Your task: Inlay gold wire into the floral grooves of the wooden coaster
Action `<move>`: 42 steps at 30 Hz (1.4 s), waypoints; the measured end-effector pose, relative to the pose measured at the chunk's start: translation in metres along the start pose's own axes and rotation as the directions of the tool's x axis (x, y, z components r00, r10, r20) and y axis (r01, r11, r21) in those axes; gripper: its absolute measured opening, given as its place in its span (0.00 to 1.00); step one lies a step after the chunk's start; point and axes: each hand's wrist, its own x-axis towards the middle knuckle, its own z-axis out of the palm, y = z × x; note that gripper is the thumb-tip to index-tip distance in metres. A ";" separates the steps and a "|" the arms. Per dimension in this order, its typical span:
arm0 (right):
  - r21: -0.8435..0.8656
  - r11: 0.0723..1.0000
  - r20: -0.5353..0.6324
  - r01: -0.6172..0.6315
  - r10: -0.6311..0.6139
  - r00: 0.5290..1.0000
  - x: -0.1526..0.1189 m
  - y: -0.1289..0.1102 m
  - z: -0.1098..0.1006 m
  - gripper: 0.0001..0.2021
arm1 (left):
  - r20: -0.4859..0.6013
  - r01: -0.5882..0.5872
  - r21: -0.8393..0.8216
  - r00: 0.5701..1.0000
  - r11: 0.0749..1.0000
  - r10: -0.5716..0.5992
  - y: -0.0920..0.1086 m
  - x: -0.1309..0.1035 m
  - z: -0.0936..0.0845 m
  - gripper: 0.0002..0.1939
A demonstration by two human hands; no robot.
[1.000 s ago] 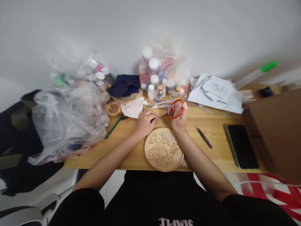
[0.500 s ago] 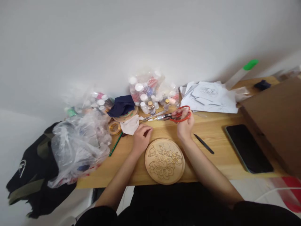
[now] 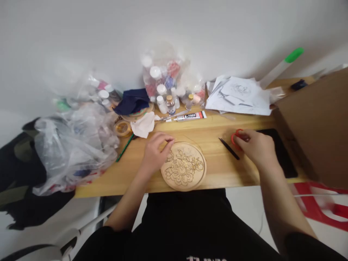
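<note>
A round wooden plaque (image 3: 183,170) with a flower pattern outlined in gold lies near the table's front edge. Over its upper left rim, my left hand (image 3: 157,150) pinches thumb and forefinger together; a fine thread seems to run from the fingertips. My right hand (image 3: 257,146) is at the right with its fingers closed on the red handles of scissors (image 3: 236,139), whose blades are hidden. Between the hands lie black tweezers (image 3: 229,149). A B-7000 glue tube (image 3: 191,116) rests behind the plaque.
Bottles in plastic bags (image 3: 163,78) stand along the wall, beside sketched papers (image 3: 241,95). A phone (image 3: 285,156) and a cardboard box (image 3: 315,127) are at the right. At the left are a tape roll (image 3: 122,128), a green pencil (image 3: 125,147) and a plastic bag (image 3: 76,145).
My right hand has moved right with the scissors, from over the glue tube to beside the phone. My left hand is now over the plaque's edge. The view has shifted.
</note>
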 end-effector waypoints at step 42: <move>0.325 0.551 -0.144 0.769 -0.775 0.616 -0.112 -0.098 0.021 0.04 | 0.087 -0.079 0.068 0.994 0.995 0.073 0.042 -0.063 -0.005 0.05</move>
